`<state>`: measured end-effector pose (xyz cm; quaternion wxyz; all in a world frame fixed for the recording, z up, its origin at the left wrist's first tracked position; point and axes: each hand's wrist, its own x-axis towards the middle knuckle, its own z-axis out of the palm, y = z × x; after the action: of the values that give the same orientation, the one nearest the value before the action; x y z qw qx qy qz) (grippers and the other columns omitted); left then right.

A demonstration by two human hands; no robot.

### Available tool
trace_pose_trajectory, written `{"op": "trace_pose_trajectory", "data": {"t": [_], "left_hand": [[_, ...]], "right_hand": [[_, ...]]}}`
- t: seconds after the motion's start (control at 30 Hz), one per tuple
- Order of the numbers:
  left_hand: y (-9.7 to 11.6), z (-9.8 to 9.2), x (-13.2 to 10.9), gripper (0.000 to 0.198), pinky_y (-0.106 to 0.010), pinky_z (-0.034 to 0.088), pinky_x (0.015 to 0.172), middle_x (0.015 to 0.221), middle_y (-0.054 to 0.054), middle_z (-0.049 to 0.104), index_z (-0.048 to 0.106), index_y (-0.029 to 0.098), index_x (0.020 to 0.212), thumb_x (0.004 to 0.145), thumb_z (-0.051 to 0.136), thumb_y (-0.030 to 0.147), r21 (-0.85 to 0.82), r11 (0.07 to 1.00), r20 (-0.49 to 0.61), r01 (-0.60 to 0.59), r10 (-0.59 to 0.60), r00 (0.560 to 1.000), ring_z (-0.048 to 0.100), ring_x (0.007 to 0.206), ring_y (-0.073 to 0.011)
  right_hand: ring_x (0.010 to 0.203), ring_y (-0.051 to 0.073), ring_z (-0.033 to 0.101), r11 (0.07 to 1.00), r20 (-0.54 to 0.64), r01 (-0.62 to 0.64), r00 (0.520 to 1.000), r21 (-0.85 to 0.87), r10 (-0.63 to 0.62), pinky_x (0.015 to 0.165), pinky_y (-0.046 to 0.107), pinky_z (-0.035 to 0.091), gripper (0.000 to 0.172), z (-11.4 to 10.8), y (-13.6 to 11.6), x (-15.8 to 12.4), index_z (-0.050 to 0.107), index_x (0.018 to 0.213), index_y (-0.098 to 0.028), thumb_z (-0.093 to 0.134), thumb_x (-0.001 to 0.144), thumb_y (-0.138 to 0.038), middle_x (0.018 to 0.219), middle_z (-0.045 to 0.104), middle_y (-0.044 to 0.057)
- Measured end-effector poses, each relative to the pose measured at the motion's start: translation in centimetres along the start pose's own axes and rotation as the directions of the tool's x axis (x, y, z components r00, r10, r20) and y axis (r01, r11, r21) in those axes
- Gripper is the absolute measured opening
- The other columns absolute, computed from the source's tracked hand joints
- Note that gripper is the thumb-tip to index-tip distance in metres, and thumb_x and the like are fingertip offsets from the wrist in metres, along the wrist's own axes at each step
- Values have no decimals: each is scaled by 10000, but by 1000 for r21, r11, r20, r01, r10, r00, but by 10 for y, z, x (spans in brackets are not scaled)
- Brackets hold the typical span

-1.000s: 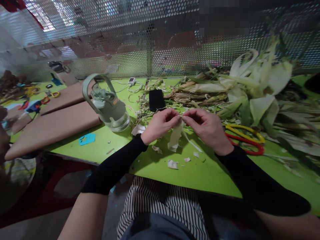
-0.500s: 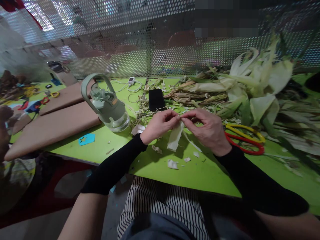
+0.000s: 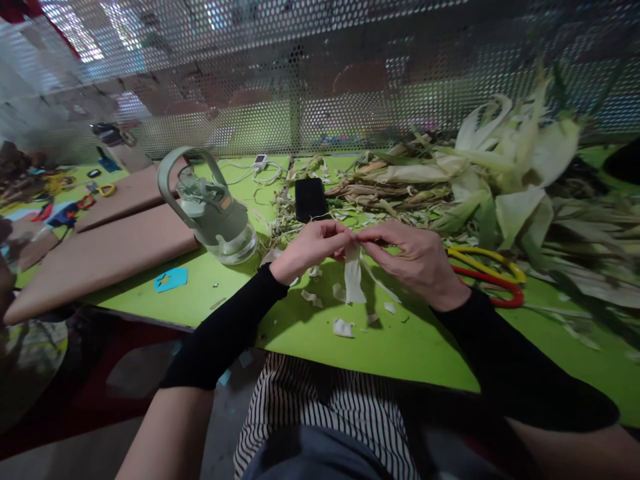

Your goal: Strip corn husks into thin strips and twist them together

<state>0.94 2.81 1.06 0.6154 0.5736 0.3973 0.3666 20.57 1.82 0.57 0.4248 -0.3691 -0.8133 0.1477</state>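
Note:
My left hand (image 3: 310,247) and my right hand (image 3: 415,257) meet above the green table (image 3: 425,347), both pinching the top of a pale strip of corn husk (image 3: 353,277). The strip hangs down between them, and a thinner strip trails off under my right hand. Small torn husk bits (image 3: 343,327) lie on the table just below. Both forearms wear black sleeves.
A big heap of corn husks (image 3: 500,180) fills the back right. Red and yellow scissors (image 3: 493,280) lie beside my right hand. A black phone (image 3: 310,198), a green-lidded water bottle (image 3: 213,213), brown boards (image 3: 105,247) and a blue star cutout (image 3: 171,279) sit left. A perforated metal screen (image 3: 300,80) stands behind.
The hanging husk strip has turned and now hangs narrower and straighter. My hands have stayed together in almost the same spot.

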Motion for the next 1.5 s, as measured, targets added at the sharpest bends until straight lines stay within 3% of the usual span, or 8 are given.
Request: {"op": "trace_pose_trajectory", "data": {"t": [0.17, 0.3, 0.63, 0.83, 1.03, 1.2, 1.33, 1.5], "left_hand": [[-4, 0, 1, 114, -214, 442, 660, 728, 26, 607, 613, 134, 861, 931, 648, 217, 71, 992, -18, -101, 103, 995, 540, 639, -56], [-7, 2, 2, 114, -229, 408, 665, 766, 21, 614, 626, 139, 863, 919, 649, 235, 179, 967, -81, -184, 201, 976, 510, 678, -72], [-4, 4, -1, 183, -240, 386, 660, 760, 14, 603, 590, 147, 851, 959, 597, 294, 284, 944, -68, -169, 196, 978, 495, 679, -87], [-5, 3, 1, 202, -239, 372, 647, 727, 18, 587, 576, 158, 809, 966, 585, 286, 348, 924, -80, -160, 199, 977, 486, 664, -89], [-3, 3, -1, 266, -242, 392, 652, 668, 26, 577, 558, 153, 761, 979, 580, 303, 129, 988, -43, -86, 92, 995, 488, 609, -73], [1, 2, -2, 238, -238, 377, 646, 694, 29, 580, 587, 142, 785, 957, 621, 304, 124, 990, -52, -61, 67, 996, 493, 627, -70], [0, 3, -1, 231, -230, 361, 639, 702, 30, 573, 588, 138, 795, 957, 619, 299, 153, 985, -74, -78, 90, 993, 477, 631, -68], [0, 2, -1, 181, -233, 405, 682, 751, 18, 597, 586, 146, 852, 981, 568, 272, 180, 975, -54, -133, 145, 988, 509, 671, -78]], "right_hand": [[791, 225, 744, 982, -48, -148, 987, 118, 155, 751, 412, 620, 74, 7, 4, 0, 784, 895, -289, 711, 886, -298, 892, 800, 19], [739, 193, 717, 921, -25, -255, 961, 293, 274, 702, 363, 614, 189, 13, 9, 0, 761, 897, -249, 778, 859, -433, 853, 777, 21], [655, 156, 665, 925, -51, -284, 951, 251, 306, 609, 299, 564, 120, 11, 5, 1, 738, 832, -239, 764, 841, -356, 803, 755, 14], [705, 185, 706, 975, -92, -168, 979, 143, 182, 616, 328, 576, 46, 12, 4, -2, 754, 869, -257, 716, 885, -278, 857, 783, 20], [810, 227, 748, 990, -121, 99, 986, -104, -111, 753, 390, 607, 116, 11, 7, -5, 757, 925, -255, 659, 930, -194, 908, 800, 42], [866, 247, 759, 969, -69, 180, 979, -169, -193, 794, 426, 622, 169, 9, 8, -6, 758, 983, -251, 613, 944, -173, 967, 810, 55], [860, 247, 758, 990, -78, 102, 991, -95, -110, 796, 435, 624, 160, 9, 7, -5, 769, 939, -282, 634, 932, -198, 951, 812, 39], [779, 198, 740, 954, -50, -194, 976, 228, 210, 725, 372, 628, 114, 12, 9, -2, 782, 960, -263, 728, 898, -340, 926, 799, 24]]}}
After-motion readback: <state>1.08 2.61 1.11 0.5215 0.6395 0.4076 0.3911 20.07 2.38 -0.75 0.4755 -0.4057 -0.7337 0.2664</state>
